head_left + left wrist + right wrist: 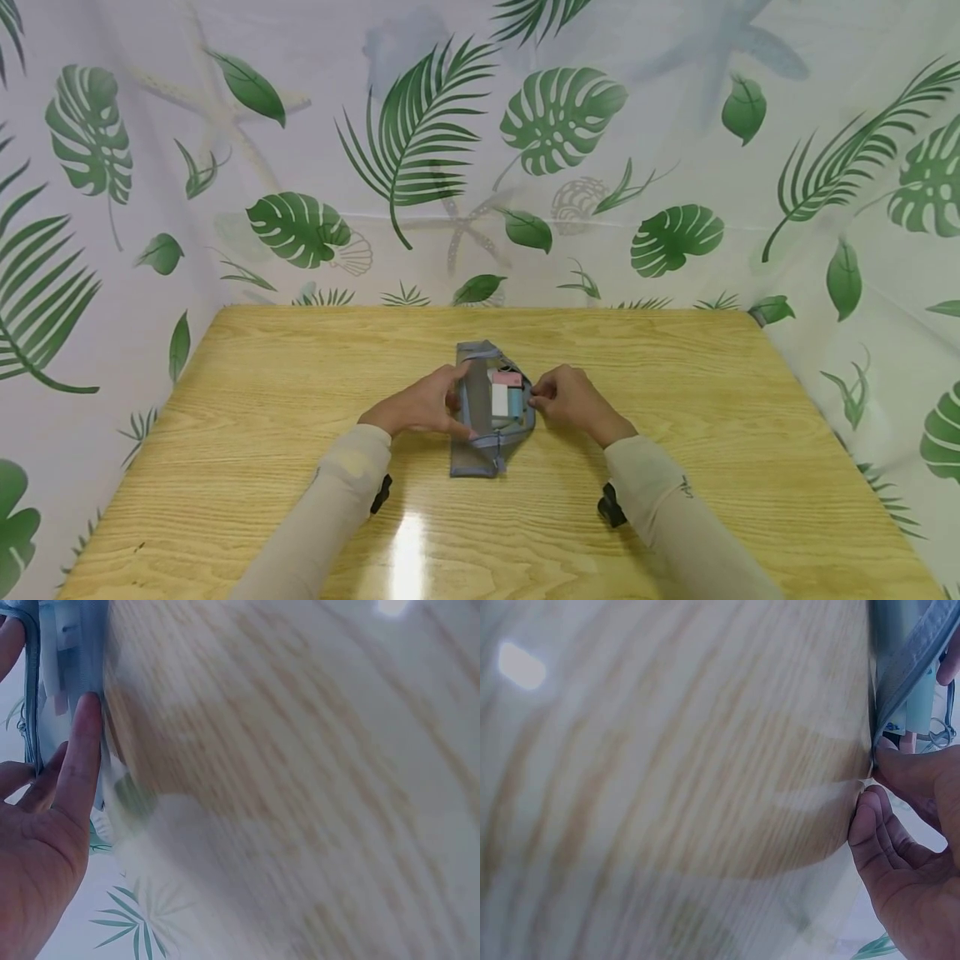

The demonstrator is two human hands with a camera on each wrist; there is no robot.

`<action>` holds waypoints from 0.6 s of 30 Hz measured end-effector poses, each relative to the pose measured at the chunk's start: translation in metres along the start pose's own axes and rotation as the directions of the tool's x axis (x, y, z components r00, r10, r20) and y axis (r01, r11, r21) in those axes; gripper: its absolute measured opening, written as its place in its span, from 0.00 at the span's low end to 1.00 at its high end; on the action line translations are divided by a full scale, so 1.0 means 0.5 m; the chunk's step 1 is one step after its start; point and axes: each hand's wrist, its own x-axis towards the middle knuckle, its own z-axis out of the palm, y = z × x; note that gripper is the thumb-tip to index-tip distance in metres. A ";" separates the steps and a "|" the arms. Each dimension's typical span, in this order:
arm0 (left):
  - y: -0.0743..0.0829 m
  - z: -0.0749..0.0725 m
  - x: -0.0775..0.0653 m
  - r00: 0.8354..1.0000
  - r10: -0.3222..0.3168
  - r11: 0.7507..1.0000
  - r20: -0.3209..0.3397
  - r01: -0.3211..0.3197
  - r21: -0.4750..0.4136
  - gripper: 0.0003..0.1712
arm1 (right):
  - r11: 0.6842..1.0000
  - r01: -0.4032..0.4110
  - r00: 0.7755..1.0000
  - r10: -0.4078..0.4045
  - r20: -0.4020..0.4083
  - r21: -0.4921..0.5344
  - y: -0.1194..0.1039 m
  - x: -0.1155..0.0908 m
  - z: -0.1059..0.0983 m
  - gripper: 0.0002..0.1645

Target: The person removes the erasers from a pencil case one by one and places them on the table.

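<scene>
A grey-blue mesh zipper pouch (472, 460) lies on the table with its mouth spread open. Inside show a small pink block (507, 379), a white block (498, 402) and a light blue piece (515, 403). My left hand (429, 403) holds the pouch's left side, thumb at the near zipper edge and fingers toward the far one. In the left wrist view one finger lies along the pouch's side (91, 652). With thumb and fingertips my right hand (570, 402) pinches the right rim of the mouth, its zipper band (909, 679) bowed outward.
The pouch rests on a wood-grain table (300, 358). Behind and beside the table hangs a white cloth (450, 275) printed with green leaves. A dark wrist device (611, 506) sits under the right sleeve. A bright reflection lies on the near tabletop.
</scene>
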 end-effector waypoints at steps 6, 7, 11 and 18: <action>0.006 -0.002 -0.001 1.000 -0.008 1.000 0.012 0.008 0.003 0.71 | 1.000 0.001 1.000 -0.001 0.005 0.011 0.001 -0.001 0.000 0.07; 0.007 -0.002 -0.001 1.000 -0.008 1.000 0.012 0.007 0.003 0.71 | 1.000 0.001 1.000 -0.001 0.006 0.012 0.001 -0.001 0.000 0.07; 0.006 -0.001 0.001 1.000 -0.004 1.000 0.011 0.004 0.003 0.72 | 1.000 0.000 1.000 0.000 0.006 0.011 0.001 -0.001 0.000 0.07; 0.002 -0.001 0.005 1.000 -0.028 0.999 0.011 0.028 0.034 0.73 | 1.000 -0.008 1.000 0.008 0.015 0.017 0.001 -0.001 0.000 0.07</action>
